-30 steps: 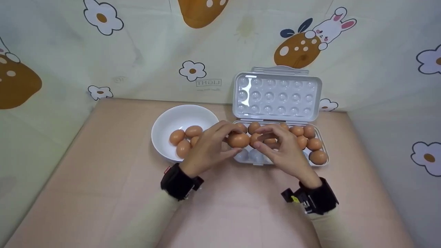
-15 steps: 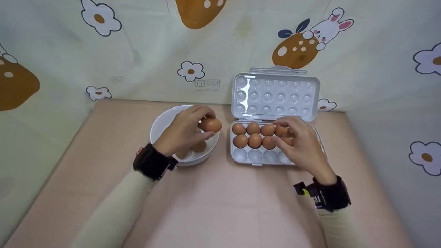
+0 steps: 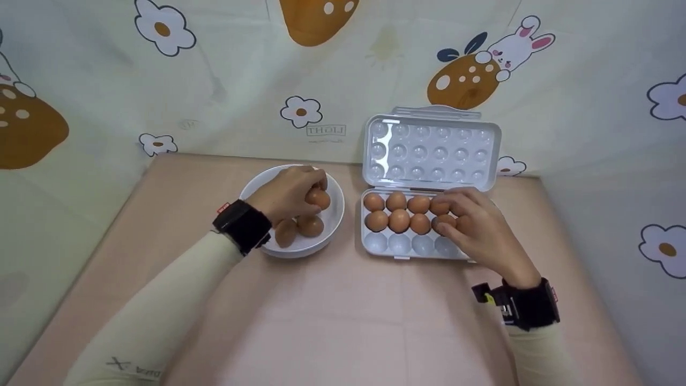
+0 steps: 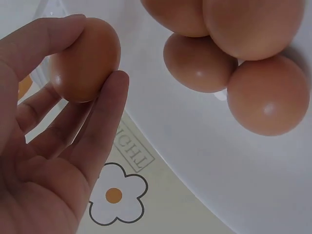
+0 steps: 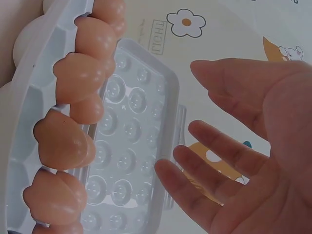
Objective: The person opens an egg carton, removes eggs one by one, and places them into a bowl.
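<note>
My left hand [image 3: 292, 190] is over the white bowl [image 3: 336, 214], pinching a brown egg [image 4: 85, 61] between thumb and fingertips. More brown eggs lie in the bowl, such as one egg [image 3: 310, 225] below the hand; the left wrist view shows several clustered there. On the right, my right hand [image 3: 485, 230] hovers over the right part of the egg box [image 3: 404, 252] and hides the eggs there. Its fingers are spread and relaxed, with nothing between them in the right wrist view. Brown eggs [image 3: 399, 220] fill the visible back and middle rows; the visible front-row hollows [image 3: 375, 243] hold none.
The egg box's dimpled lid [image 3: 431, 150] stands raised behind it, near the patterned cloth backdrop [image 3: 230, 69]. A pale pink cover lies over the table [image 3: 343, 321]. Between bowl and box runs a narrow strip of table.
My left hand has moved left from the egg box to the bowl with an egg in its fingers, then lowered slightly. The right hand has shifted right over the box.
</note>
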Demonstrator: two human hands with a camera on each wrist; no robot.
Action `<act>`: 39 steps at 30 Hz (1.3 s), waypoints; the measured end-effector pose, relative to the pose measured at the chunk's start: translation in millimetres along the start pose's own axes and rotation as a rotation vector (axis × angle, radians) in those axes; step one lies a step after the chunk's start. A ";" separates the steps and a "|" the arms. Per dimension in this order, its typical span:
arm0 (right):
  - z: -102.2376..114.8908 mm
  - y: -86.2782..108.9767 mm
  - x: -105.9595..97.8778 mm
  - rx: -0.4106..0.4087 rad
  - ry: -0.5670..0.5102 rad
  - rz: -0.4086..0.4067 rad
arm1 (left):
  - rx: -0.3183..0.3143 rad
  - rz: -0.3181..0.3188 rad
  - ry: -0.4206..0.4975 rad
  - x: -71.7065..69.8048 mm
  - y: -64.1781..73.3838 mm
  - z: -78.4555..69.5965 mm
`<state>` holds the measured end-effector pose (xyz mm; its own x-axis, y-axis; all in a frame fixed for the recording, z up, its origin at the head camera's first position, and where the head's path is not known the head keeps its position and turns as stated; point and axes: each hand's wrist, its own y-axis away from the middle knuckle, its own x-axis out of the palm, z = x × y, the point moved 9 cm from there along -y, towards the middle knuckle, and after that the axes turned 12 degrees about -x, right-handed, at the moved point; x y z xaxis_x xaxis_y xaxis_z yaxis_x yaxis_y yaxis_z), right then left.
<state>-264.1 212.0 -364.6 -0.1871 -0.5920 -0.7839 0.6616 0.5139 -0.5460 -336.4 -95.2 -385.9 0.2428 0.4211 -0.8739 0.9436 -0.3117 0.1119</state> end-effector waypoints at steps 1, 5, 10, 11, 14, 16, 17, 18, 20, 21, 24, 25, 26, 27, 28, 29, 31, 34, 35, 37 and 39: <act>-0.8 0.6 -1.1 -0.003 0.005 0.000 | 0.006 0.008 -0.019 1.1 -2.2 -0.7; -4.3 2.9 -5.9 -0.017 0.039 0.001 | 0.026 0.030 -0.085 4.8 -9.0 -3.9; -12.4 8.0 -10.0 0.022 0.056 0.008 | 0.014 0.077 -0.137 12.4 -15.5 -7.2; -13.6 8.8 -10.4 0.032 0.054 0.010 | 0.008 0.087 -0.146 14.2 -16.7 -7.5; -14.9 9.7 -10.7 0.046 0.043 0.016 | -0.001 0.109 -0.172 18.7 -19.2 -8.9; -14.7 9.8 -10.6 0.047 0.040 0.022 | -0.017 0.122 -0.170 20.9 -19.9 -8.9; -14.6 9.7 -10.4 0.048 0.040 0.024 | -0.031 0.127 -0.167 22.0 -20.3 -8.2; -14.6 9.7 -10.4 0.050 0.041 0.026 | -0.045 0.132 -0.162 22.9 -20.4 -7.7; -14.9 9.7 -10.3 0.058 0.043 0.030 | -0.078 0.142 -0.143 24.5 -20.0 -6.4; -15.0 9.8 -10.4 0.062 0.045 0.032 | -0.095 0.145 -0.134 25.2 -19.8 -5.6; -15.3 9.8 -10.3 0.069 0.046 0.037 | -0.107 0.143 -0.123 26.2 -18.8 -6.3; -15.1 9.9 -10.2 0.069 0.046 0.039 | -0.104 0.141 -0.120 26.4 -18.5 -7.1; -15.1 9.9 -10.0 0.067 0.046 0.040 | -0.098 0.136 -0.124 26.5 -18.4 -7.8; -14.9 9.9 -9.9 0.065 0.046 0.041 | -0.089 0.132 -0.131 26.6 -18.3 -8.7; -14.9 9.9 -9.8 0.062 0.046 0.041 | -0.082 0.127 -0.138 26.6 -18.3 -9.3; -14.7 10.0 -9.9 0.057 0.048 0.041 | -0.080 0.126 -0.144 27.1 -18.7 -8.9; -14.6 10.1 -10.5 0.049 0.050 0.035 | -0.077 0.124 -0.158 28.1 -20.0 -7.8; -15.3 10.8 -12.0 0.046 0.060 0.029 | -0.080 0.121 -0.177 29.5 -23.1 -4.6; -15.8 11.0 -12.4 0.049 0.061 0.028 | -0.078 0.120 -0.182 29.8 -23.9 -4.0; -16.7 11.2 -13.6 0.056 0.062 0.029 | -0.078 0.119 -0.182 30.0 -24.5 -2.7; -17.8 11.1 -14.6 0.061 0.066 0.033 | -0.081 0.122 -0.172 29.8 -23.4 -2.0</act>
<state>-266.9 237.5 -364.5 -0.2107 -0.5326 -0.8197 0.7109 0.4921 -0.5024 -350.8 -73.6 -413.6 0.3210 0.2304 -0.9186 0.9261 -0.2795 0.2535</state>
